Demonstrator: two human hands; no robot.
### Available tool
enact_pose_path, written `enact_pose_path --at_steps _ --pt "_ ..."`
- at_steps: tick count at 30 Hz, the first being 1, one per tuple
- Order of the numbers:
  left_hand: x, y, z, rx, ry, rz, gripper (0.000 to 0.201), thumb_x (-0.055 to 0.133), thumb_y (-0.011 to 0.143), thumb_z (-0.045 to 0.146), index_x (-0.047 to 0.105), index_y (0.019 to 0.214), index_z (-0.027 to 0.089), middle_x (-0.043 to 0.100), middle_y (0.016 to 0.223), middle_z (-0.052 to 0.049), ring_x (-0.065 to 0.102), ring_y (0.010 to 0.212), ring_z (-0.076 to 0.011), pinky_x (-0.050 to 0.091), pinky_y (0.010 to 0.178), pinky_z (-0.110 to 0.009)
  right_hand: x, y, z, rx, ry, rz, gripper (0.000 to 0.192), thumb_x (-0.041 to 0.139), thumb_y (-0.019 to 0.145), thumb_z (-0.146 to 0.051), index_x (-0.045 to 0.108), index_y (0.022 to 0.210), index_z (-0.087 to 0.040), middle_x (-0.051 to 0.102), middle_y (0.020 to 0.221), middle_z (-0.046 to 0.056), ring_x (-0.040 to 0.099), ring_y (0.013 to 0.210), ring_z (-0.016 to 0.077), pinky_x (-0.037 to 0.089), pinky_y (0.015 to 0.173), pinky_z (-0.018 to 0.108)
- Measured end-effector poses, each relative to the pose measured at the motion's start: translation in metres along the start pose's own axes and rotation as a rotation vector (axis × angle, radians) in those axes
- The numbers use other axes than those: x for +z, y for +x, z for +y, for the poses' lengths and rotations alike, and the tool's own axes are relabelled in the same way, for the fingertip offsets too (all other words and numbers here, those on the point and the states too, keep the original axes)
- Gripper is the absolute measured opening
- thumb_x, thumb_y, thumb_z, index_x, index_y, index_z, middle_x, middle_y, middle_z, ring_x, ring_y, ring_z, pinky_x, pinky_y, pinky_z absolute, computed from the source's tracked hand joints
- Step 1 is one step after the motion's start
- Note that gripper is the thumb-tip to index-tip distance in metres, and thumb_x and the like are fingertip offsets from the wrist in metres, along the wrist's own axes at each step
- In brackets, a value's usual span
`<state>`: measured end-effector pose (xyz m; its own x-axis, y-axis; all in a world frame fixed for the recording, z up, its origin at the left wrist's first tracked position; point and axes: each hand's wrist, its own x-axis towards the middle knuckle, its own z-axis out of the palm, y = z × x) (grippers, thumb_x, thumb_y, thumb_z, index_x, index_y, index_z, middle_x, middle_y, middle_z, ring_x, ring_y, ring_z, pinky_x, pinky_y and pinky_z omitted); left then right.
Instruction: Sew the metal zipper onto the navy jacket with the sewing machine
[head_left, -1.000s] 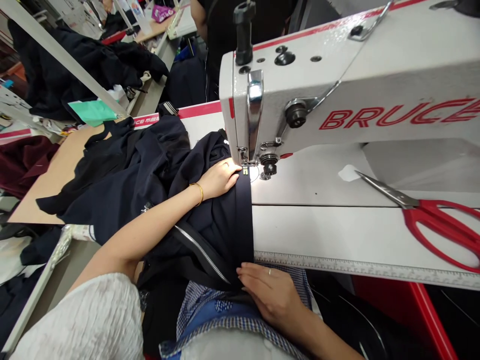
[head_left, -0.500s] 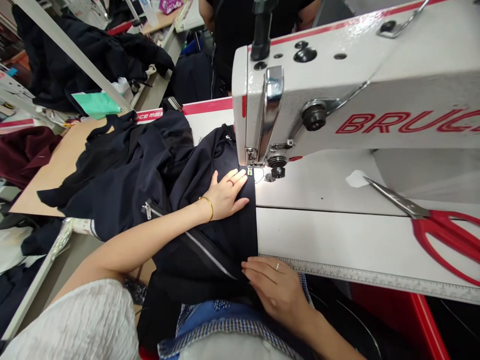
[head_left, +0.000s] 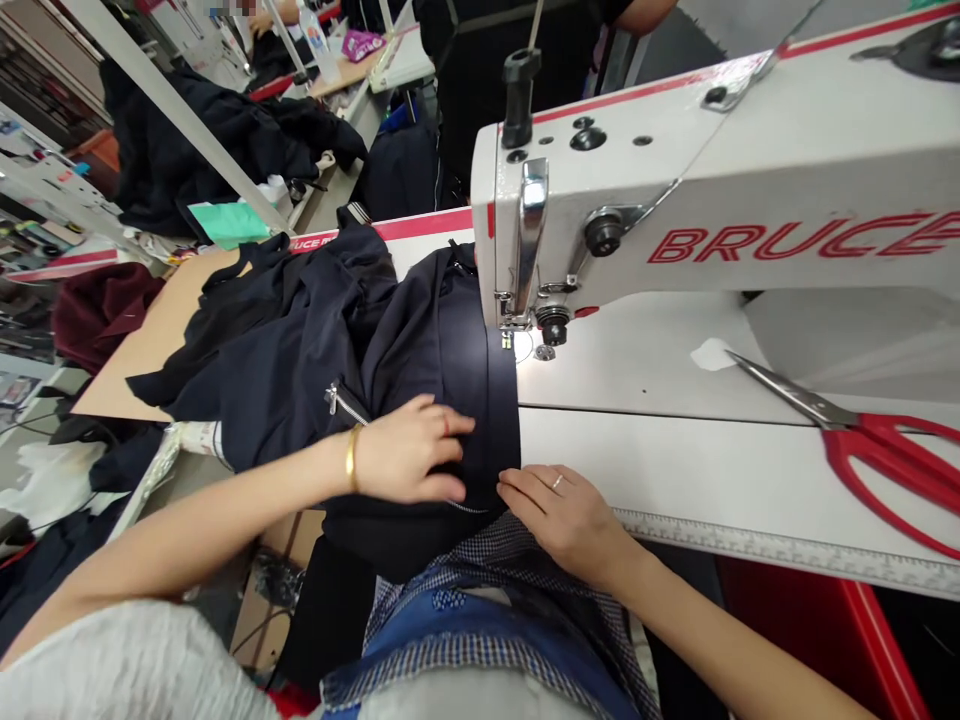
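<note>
A dark navy garment with a metal zipper lies across the sewing machine bed, its straight right edge running under the presser foot. My left hand rests on the garment, fingers apart and slightly bent, covering part of the zipper. At the garment's near right corner, my right hand grips the edge with its fingers together; the thumb is hidden beneath. The white sewing machine stands just beyond both hands.
Red-handled scissors lie right, their tip on a white scrap. A ruler strip follows the table's front edge. Maroon cloth lies left. Beyond the machine is a person in black.
My left hand has drawn back from the presser foot toward me and to the left. My right hand has moved slightly up along the garment's edge. The view has shifted a little.
</note>
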<state>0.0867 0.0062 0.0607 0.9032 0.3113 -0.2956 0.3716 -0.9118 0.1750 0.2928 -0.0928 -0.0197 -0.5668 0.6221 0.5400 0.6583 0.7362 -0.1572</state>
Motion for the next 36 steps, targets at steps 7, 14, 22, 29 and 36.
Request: enact_pose_path --at_steps 7,14,22,29,36 --pt "0.002 -0.053 0.077 -0.056 -0.187 -0.419 0.031 0.041 0.085 0.041 0.059 0.084 0.017 0.062 0.067 -0.005 0.059 0.056 -0.0177 0.047 0.051 -0.027 -0.002 0.0 0.002 -0.111 -0.027 0.127 0.02 0.045 0.083 -0.006 0.064 0.091 -0.008 0.065 0.093 0.011 0.06 0.082 0.0178 0.051 0.072 0.03" --pt "0.026 0.043 0.016 -0.216 0.012 0.374 0.044 0.033 0.09 0.035 0.038 0.127 0.01 0.04 0.133 -0.014 0.033 0.125 -0.0254 0.031 0.101 -0.048 0.007 -0.009 -0.002 0.013 0.043 0.085 0.021 0.044 0.084 -0.007 0.062 0.094 -0.011 0.065 0.095 0.009 0.055 0.102 0.0213 0.05 0.081 0.035" --pt "0.039 0.056 -0.011 -0.292 0.105 0.275 0.047 0.029 0.09 0.031 0.027 0.134 0.012 0.027 0.141 -0.013 0.023 0.129 -0.028 0.027 0.095 -0.062 0.008 -0.004 -0.003 0.072 0.095 0.1 0.021 0.043 0.084 -0.005 0.062 0.092 -0.012 0.066 0.097 0.007 0.059 0.097 0.0172 0.051 0.079 0.029" --pt "0.035 0.066 -0.023 -0.327 0.069 0.277 0.05 0.032 0.089 0.035 0.029 0.133 0.013 0.029 0.14 -0.013 0.023 0.128 -0.0287 0.023 0.096 -0.063 0.0 0.009 0.008 0.122 0.089 0.05 0.023 0.04 0.086 -0.006 0.062 0.088 -0.015 0.067 0.09 0.004 0.062 0.086 0.014 0.05 0.072 0.025" --pt "0.027 0.089 -0.056 -0.383 0.06 0.326 0.047 0.037 0.087 0.034 0.036 0.129 0.014 0.041 0.132 -0.014 0.029 0.124 -0.0308 0.022 0.095 -0.065 0.003 0.033 0.04 0.119 0.025 -0.013 0.023 0.04 0.086 -0.009 0.062 0.085 -0.016 0.068 0.085 0.003 0.063 0.073 0.0124 0.045 0.059 0.022"
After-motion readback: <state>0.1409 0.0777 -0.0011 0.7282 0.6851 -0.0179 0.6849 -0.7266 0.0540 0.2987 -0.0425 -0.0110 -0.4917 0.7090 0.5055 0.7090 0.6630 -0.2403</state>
